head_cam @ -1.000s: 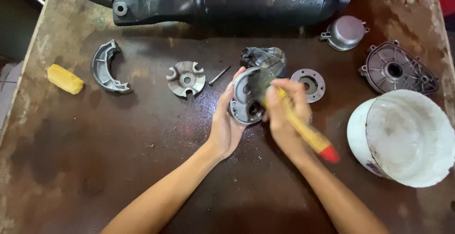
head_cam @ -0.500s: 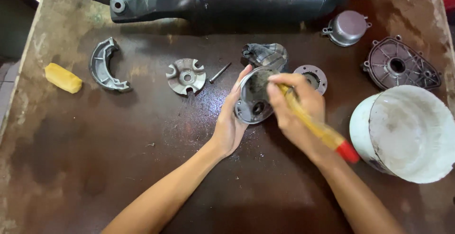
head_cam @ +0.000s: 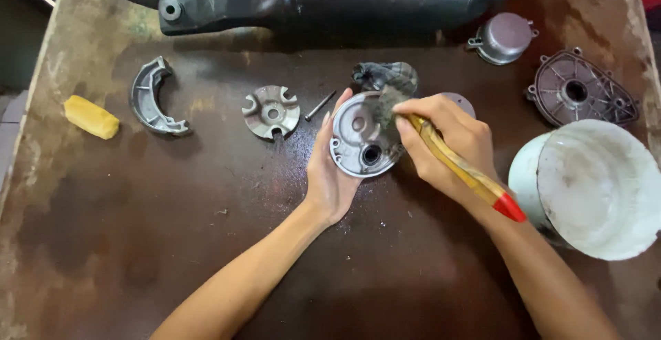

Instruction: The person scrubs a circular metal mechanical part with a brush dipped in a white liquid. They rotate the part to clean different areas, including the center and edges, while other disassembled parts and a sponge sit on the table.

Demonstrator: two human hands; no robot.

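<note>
Left hand (head_cam: 332, 175) now tilts the round metal cover (head_cam: 365, 135) flatter, fingers cupping its nine o'clock rim; right hand (head_cam: 447, 149) grips the brush (head_cam: 460, 169), bristles shifted toward one o'clock.

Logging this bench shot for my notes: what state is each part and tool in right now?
Round metal cover: tilted up, held by left hand.
Brush: gripped by right hand, bristles on the cover.
White bucket: tipped toward the camera.
Brake shoe: lying flat.
Slotted disc: lying flat.
Bolt: lying loose.
Yellow block: untouched.
</note>
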